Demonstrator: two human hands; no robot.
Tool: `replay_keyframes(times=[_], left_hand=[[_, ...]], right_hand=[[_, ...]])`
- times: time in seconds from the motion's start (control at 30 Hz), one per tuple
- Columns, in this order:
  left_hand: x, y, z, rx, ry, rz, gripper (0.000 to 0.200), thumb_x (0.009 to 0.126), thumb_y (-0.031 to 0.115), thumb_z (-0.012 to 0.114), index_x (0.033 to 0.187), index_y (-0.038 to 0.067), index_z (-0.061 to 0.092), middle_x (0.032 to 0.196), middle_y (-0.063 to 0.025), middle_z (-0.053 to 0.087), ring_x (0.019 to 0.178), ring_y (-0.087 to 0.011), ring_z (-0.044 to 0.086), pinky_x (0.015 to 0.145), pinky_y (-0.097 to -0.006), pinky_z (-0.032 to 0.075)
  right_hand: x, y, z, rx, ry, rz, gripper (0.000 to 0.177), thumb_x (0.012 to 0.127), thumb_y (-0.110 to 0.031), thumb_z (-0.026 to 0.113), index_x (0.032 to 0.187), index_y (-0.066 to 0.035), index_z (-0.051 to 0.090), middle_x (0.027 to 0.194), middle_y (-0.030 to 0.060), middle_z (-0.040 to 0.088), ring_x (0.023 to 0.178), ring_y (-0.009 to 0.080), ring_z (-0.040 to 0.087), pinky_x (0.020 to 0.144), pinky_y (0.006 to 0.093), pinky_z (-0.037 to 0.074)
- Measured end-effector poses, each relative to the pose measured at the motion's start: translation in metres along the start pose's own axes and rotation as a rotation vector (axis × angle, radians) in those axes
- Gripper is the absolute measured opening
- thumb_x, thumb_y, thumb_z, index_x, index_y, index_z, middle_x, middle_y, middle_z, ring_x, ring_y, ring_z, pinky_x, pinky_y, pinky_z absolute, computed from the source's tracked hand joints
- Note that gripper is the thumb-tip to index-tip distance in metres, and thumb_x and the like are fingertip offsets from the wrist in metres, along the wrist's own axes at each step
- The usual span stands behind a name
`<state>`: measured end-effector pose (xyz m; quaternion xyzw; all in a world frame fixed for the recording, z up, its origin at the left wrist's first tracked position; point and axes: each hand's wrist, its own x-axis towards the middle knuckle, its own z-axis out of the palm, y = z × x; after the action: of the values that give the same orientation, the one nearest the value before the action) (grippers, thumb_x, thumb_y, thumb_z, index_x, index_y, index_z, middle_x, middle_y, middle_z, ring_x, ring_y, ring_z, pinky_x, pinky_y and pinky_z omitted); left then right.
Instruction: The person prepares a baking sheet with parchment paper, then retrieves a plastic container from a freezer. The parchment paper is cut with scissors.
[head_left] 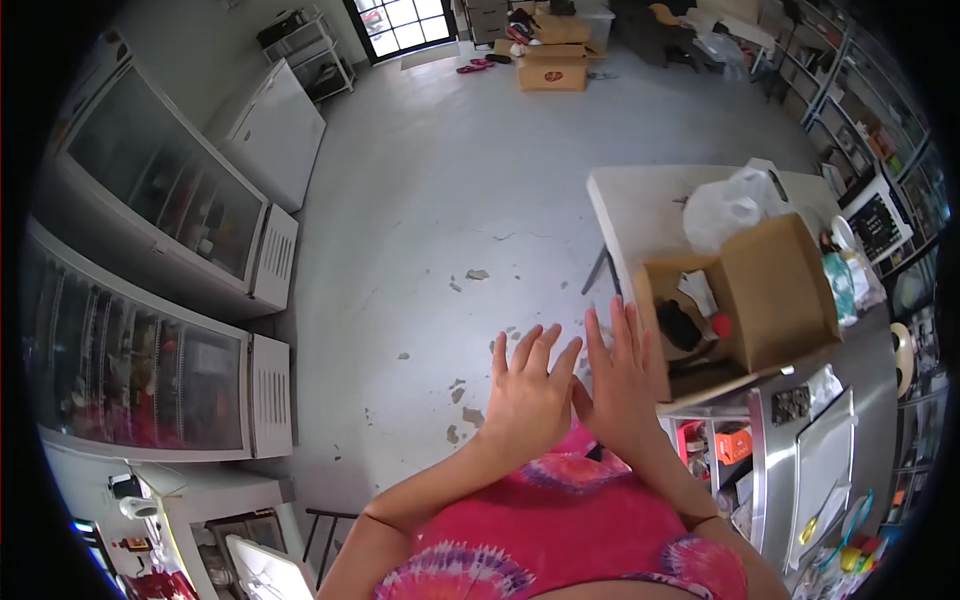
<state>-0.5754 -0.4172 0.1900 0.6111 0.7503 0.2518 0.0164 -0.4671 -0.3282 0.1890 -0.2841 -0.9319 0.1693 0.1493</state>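
Observation:
My left hand (530,390) is raised in front of my body, palm facing away, its fingers spread and holding nothing. Beside it, with the thumbs close together, my right hand (622,390) is also raised with the fingers stretched out and nothing in them. Just right of my right hand is an open cardboard box (785,305) with its lid folded back. Inside lie a black item (680,326), a white item (697,293) and a small red piece (721,325). Behind the box is a crumpled plastic bag (722,213).
The box rests on a white table (640,195) beside a metal counter (870,400). Glass-door refrigerators (150,350) and a white chest freezer (275,125) line the left. Farther off, a cardboard carton (552,75) stands on the grey floor (430,180); shelves (850,110) run along the right.

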Motion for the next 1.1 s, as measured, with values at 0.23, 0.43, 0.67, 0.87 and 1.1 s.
replay_keyframes(times=[0.23, 0.43, 0.67, 0.87, 1.1], left_hand=[[0.104, -0.099, -0.008, -0.041, -0.009, -0.069, 0.042, 0.082, 0.008, 0.049, 0.123, 0.008, 0.047, 0.128, -0.0161, 0.041, 0.121, -0.0363, 0.037, 0.098, -0.0619, 0.021], [0.243, -0.178, 0.003, -0.026, 0.023, -0.095, 0.040, 0.083, 0.008, 0.049, 0.122, 0.006, 0.047, 0.128, -0.0172, 0.041, 0.120, -0.0367, 0.039, 0.098, -0.0621, 0.021], [0.417, -0.253, -0.012, 0.048, -0.002, -0.052, 0.039, 0.083, 0.007, 0.050, 0.122, 0.007, 0.048, 0.129, -0.0177, 0.040, 0.121, -0.0370, 0.037, 0.100, -0.0614, 0.018], [0.555, -0.311, 0.029, -0.001, -0.155, -0.017, 0.041, 0.085, 0.014, 0.050, 0.125, 0.006, 0.047, 0.132, -0.0182, 0.037, 0.124, -0.0405, 0.032, 0.100, -0.0649, 0.013], [0.746, -0.342, 0.067, -0.120, -0.365, 0.333, 0.046, 0.086, 0.024, 0.052, 0.130, 0.011, 0.045, 0.140, -0.0188, 0.027, 0.131, -0.0447, 0.018, 0.100, -0.0663, 0.004]], right_hand=[[0.145, 0.005, 0.030, 0.000, -0.026, -0.021, 0.068, 0.077, -0.020, 0.058, 0.136, -0.001, 0.029, 0.141, 0.0292, 0.017, 0.132, 0.0454, 0.015, 0.099, 0.0640, 0.016], [0.302, 0.061, 0.050, 0.024, -0.006, -0.088, 0.065, 0.079, -0.023, 0.058, 0.134, 0.001, 0.032, 0.139, 0.0303, 0.020, 0.132, 0.0449, 0.017, 0.097, 0.0645, 0.019], [0.485, 0.113, 0.041, 0.010, 0.061, -0.093, 0.061, 0.083, -0.033, 0.056, 0.130, 0.003, 0.039, 0.139, 0.0315, 0.021, 0.132, 0.0425, 0.019, 0.099, 0.0627, 0.020], [0.585, 0.185, 0.050, -0.001, 0.107, 0.036, 0.063, 0.081, -0.036, 0.059, 0.129, 0.000, 0.040, 0.137, 0.0318, 0.024, 0.129, 0.0461, 0.024, 0.097, 0.0637, 0.022], [0.692, 0.261, 0.033, -0.047, 0.188, 0.447, 0.065, 0.080, -0.037, 0.058, 0.134, -0.008, 0.036, 0.139, 0.0298, 0.021, 0.131, 0.0454, 0.020, 0.096, 0.0651, 0.022]])
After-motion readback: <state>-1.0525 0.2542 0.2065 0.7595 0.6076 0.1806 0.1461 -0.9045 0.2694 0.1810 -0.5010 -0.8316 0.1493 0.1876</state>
